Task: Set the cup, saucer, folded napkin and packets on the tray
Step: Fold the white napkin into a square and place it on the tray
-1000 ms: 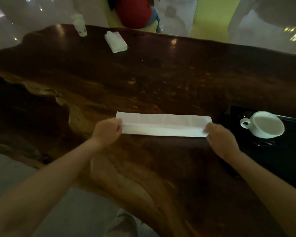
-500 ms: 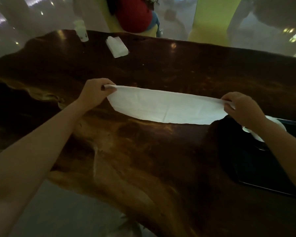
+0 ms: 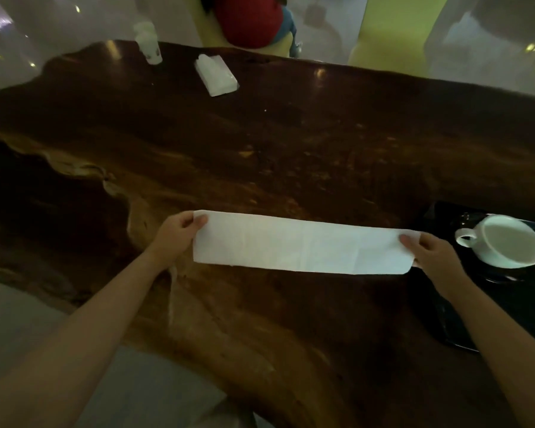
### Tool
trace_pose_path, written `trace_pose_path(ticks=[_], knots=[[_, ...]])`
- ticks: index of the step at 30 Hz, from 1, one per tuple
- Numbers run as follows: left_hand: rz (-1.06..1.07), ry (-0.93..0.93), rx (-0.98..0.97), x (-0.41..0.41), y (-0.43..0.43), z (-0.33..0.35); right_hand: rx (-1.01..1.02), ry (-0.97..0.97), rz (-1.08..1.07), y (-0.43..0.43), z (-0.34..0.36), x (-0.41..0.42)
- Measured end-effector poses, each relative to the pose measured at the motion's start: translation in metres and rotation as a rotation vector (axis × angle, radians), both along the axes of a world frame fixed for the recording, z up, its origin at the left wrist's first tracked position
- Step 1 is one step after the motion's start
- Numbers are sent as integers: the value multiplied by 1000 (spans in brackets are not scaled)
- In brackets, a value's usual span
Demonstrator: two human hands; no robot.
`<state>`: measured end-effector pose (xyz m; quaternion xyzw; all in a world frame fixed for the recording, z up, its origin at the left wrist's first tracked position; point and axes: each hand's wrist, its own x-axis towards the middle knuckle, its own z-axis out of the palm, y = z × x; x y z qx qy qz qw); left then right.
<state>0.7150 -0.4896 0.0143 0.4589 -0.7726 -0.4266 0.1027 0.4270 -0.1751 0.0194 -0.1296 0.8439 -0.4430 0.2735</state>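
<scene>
A long white napkin [image 3: 303, 245] is stretched as a strip over the dark wooden table [image 3: 260, 143]. My left hand [image 3: 175, 231] pinches its left end and my right hand [image 3: 426, 248] pinches its right end. At the right, a white cup [image 3: 503, 240] stands on a dark saucer [image 3: 503, 273] on the black tray [image 3: 463, 332]. A white stack of packets [image 3: 218, 75] lies at the far side of the table.
A small white paper cup [image 3: 150, 47] stands near the far left edge. Beyond the table sit a red and blue object [image 3: 250, 20] and a yellow-green seat [image 3: 392, 32]. The table's near edge is wavy and irregular.
The napkin was lifted off the table and spread wider half a second ago; now both hands have brought it back down near me as a broader strip.
</scene>
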Motion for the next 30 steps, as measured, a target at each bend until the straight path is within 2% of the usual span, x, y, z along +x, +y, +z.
trace_pose_path(ticks=[3, 5, 12, 16, 21, 25, 30], knots=[[31, -35, 45, -17, -7, -22, 117, 179, -55, -18, -27, -3], [56, -72, 3, -27, -13, -39, 180, 253, -91, -29, -41, -6], [48, -198, -292, -34, -8, -76, 434, 471, -113, -45, -75, -5], [49, -241, -483, -34, 4, -84, 512, 611, -132, -49, -83, 2], [39, -312, -564, -31, 12, -85, 599, 670, -124, -53, -91, 6], [55, -325, -568, -30, 12, -86, 667, 645, -127, -54, -88, 7], [62, -330, -568, -31, 13, -88, 643, 672, -125, -55, -86, 8]])
